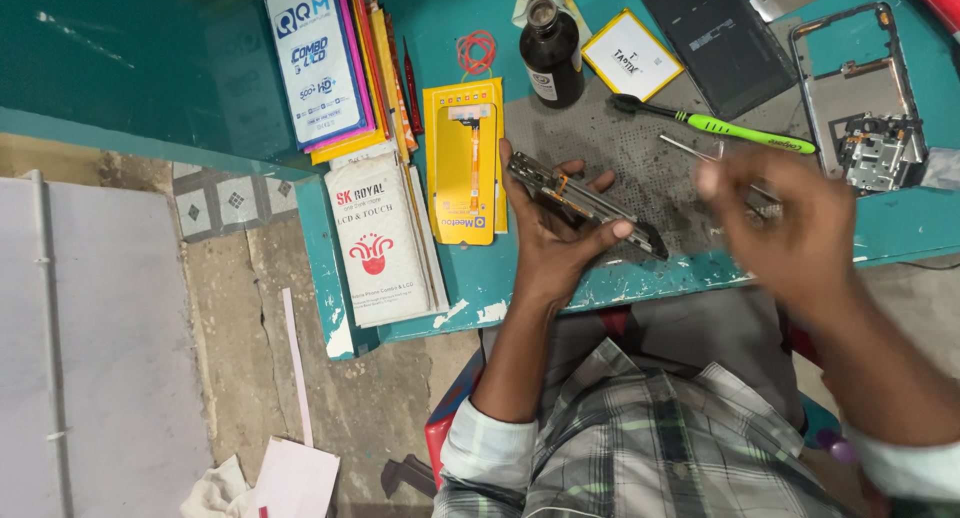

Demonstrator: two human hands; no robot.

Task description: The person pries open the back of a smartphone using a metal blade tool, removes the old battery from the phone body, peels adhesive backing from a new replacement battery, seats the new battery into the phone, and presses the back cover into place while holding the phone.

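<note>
Teal workbench, chipped along its near edge, over a cracked concrete floor; grey perforated work mat at the near edge.

Left hand: closed around an opened phone chassis, gripped by its long sides, tilted on edge above the near edge of the bench.

Right hand: motion-blurred, raised over the mat just right of the chassis; fingers bunched, apparently on a thin metal tool; grip and contents cannot be told for certain.

On the mat, far side: green-handled brush. Far edge: dark glass bottle, white-and-yellow battery, black back cover. Right end: stripped phone frame. Left of the mat: yellow flex-cable packet, white display box, stacked display boxes near the left corner.

Step judged in hand: internal work on the held chassis, mid-disassembly or refit. Next move judged to call for a steady left grip and a fine, precise tool tip brought to the exposed edge.
</note>
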